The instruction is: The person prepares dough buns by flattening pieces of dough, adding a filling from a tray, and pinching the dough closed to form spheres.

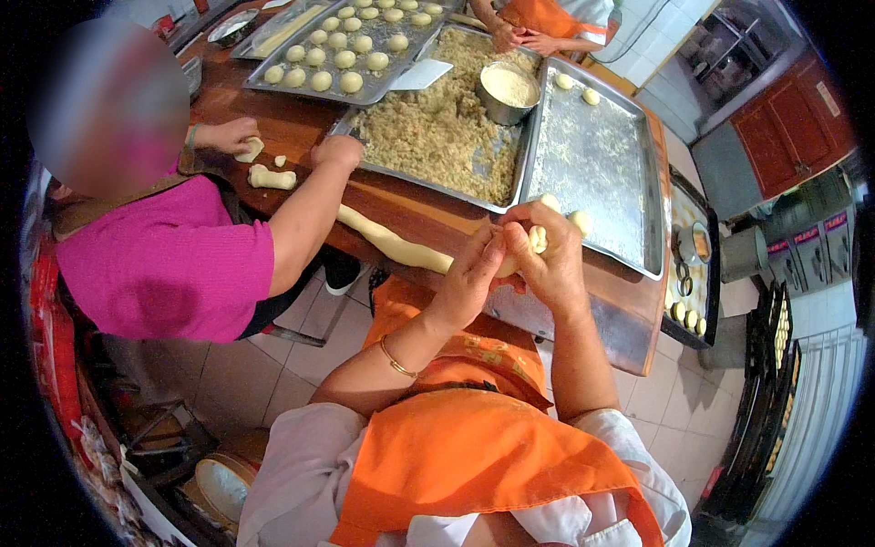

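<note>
My left hand (478,264) and my right hand (547,260) are pressed together over the wooden table's front edge, both closed around a piece of pale dough (538,240) that is partly hidden by the fingers. A long dough rope (392,237) lies on the table (592,296) to the left of my hands. Beyond my hands, pale dough balls (579,221) sit at the near corner of a floured metal tray (602,164). A tray of crumbly filling (419,137) lies to its left, with a metal bowl of pale powder (507,89) at its right side.
A co-worker in pink (164,255) reaches onto the table from the left, near short dough pieces (272,178). Another person in an orange apron (547,23) stands across. A tray of dough balls (346,50) lies at the back. Dark trays (693,273) and racks stand right.
</note>
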Motion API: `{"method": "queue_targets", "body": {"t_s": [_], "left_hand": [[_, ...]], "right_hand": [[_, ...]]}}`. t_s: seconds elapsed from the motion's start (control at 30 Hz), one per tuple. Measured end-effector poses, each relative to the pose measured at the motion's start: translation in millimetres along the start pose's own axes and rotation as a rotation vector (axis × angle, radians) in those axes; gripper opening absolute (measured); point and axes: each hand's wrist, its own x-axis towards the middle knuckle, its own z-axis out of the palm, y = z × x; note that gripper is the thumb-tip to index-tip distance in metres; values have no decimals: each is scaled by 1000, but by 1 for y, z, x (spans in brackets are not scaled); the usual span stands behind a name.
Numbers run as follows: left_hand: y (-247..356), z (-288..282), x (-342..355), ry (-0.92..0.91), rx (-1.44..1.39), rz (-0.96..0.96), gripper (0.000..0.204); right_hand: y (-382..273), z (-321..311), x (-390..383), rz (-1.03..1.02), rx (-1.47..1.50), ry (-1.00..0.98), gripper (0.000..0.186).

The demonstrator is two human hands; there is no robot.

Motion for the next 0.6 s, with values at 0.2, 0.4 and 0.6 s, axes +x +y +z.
{"method": "queue_targets", "body": {"t_s": [0.2, 0.4, 0.6], "left_hand": [[-6, -7, 4, 34, -152, -129, 47], [-3, -13, 3, 66, -359, -245, 39], [15, -15, 4, -7, -562, -283, 37]], "right_hand": [[4, -33, 12, 166, 74, -264, 20], [-6, -48, 20, 229, 225, -463, 14], [-10, -48, 27, 76, 19, -429, 12]]}}
